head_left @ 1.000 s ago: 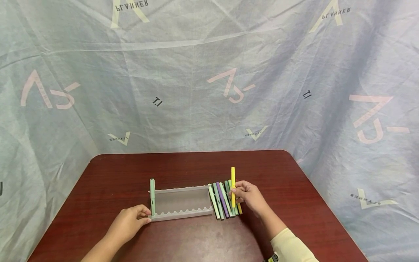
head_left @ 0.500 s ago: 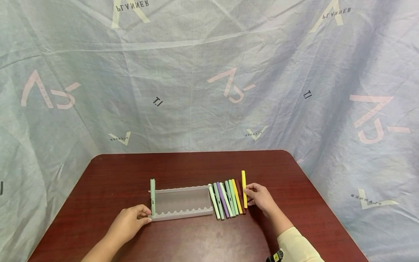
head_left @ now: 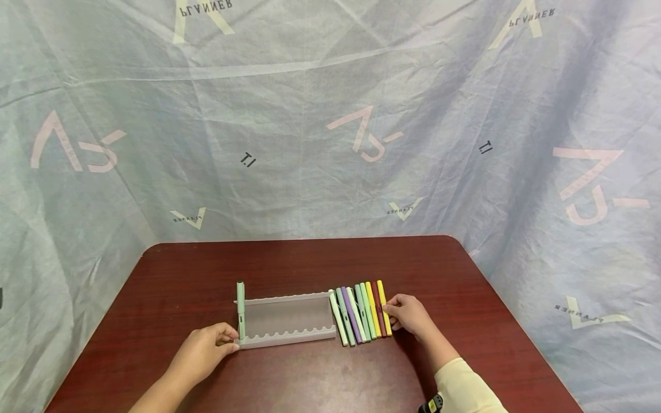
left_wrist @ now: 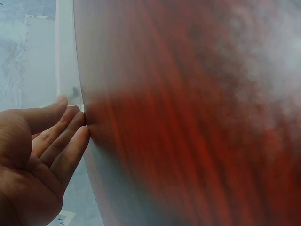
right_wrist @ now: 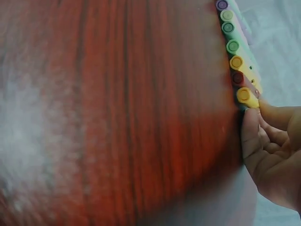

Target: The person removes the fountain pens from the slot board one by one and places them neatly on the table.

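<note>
A pale grey pen rack (head_left: pixel 289 316) with notched rails lies on the table, and a green capped pen (head_left: pixel 240 310) sits across its left end. My left hand (head_left: pixel 203 350) holds the rack's front left corner between thumb and fingers. Right of the rack, several pens lie side by side in a row: green, purple, yellow and dark red. At the row's right end my right hand (head_left: pixel 410 315) pinches a yellow pen (head_left: pixel 381 293) that lies next to the dark red pen (head_left: pixel 378 307). In the right wrist view this yellow pen (right_wrist: pixel 243 95) shows its end beside the thumb and fingertips.
The dark red wood-grain table (head_left: pixel 310 264) has a rounded far edge. Behind and on both sides hangs a printed grey cloth (head_left: pixel 299 172). The pale green pen (head_left: pixel 337 318) at the row's left end lies against the rack's right end.
My right hand has carried the yellow pen rightward over the row, then lowered it from upright to lying beside the dark red pen. My left hand and the rack have stayed put.
</note>
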### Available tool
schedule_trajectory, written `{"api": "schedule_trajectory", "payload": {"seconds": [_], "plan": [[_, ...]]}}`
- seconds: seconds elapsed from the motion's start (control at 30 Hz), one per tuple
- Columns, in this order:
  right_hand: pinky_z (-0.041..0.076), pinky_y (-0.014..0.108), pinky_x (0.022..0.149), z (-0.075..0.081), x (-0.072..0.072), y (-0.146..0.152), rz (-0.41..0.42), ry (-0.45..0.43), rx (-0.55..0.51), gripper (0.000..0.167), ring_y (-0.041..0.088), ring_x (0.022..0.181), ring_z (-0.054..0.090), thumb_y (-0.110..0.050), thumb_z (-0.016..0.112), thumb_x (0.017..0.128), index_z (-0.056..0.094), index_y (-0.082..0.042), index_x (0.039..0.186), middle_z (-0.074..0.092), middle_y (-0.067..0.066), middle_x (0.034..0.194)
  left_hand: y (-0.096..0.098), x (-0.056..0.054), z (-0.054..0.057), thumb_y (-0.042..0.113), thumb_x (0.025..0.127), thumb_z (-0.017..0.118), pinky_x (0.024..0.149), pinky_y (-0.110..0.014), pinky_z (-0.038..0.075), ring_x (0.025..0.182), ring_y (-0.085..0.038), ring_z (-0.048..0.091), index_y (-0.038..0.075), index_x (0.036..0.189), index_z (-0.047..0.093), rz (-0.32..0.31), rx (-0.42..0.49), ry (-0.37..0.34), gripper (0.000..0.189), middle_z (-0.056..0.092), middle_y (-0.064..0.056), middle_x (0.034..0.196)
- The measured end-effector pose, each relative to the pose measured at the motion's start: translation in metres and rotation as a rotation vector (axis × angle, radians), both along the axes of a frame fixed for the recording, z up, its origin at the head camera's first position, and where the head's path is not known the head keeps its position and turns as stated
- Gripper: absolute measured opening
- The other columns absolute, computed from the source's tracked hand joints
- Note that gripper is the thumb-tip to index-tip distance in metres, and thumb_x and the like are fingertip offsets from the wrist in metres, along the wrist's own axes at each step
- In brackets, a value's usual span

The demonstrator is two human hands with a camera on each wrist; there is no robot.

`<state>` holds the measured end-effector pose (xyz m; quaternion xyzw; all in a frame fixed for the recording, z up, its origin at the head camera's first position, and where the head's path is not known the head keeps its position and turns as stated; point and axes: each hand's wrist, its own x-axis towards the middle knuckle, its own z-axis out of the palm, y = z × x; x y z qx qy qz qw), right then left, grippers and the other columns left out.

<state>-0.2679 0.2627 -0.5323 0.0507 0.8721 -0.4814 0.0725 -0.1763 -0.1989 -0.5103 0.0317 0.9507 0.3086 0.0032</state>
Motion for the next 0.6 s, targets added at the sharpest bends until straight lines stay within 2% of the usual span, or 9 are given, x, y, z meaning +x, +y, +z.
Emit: {"api": "schedule_trajectory", "payload": {"seconds": [0.17, 0.6], "plan": [[0.057, 0.034, 0.057, -0.0009, 0.0006, 0.0003, -0.017, -0.003, 0.011, 0.016, 0.020, 0.062, 0.061, -0.019, 0.068, 0.093, 0.064, -0.004, 0.090, 0.063, 0.011, 0.076, -0.0003, -0.0003, -0.0014, 0.019, 0.082, 0.079, 0.080, -0.042, 0.055, 0.087, -0.014, 0.070, 0.025, 0.090, 0.069, -0.002, 0.005, -0.001, 0.014, 0.072, 0.013, 0.085], [0.054, 0.035, 0.053, 0.0002, 0.0017, 0.0006, -0.030, 0.032, 0.015, 0.018, 0.021, 0.061, 0.060, -0.023, 0.069, 0.092, 0.066, -0.005, 0.093, 0.063, 0.009, 0.077, 0.0001, -0.0001, -0.0008, 0.018, 0.082, 0.079, 0.080, -0.041, 0.055, 0.087, -0.013, 0.069, 0.025, 0.090, 0.069, 0.002, 0.012, -0.008, 0.015, 0.071, 0.014, 0.085]]}}
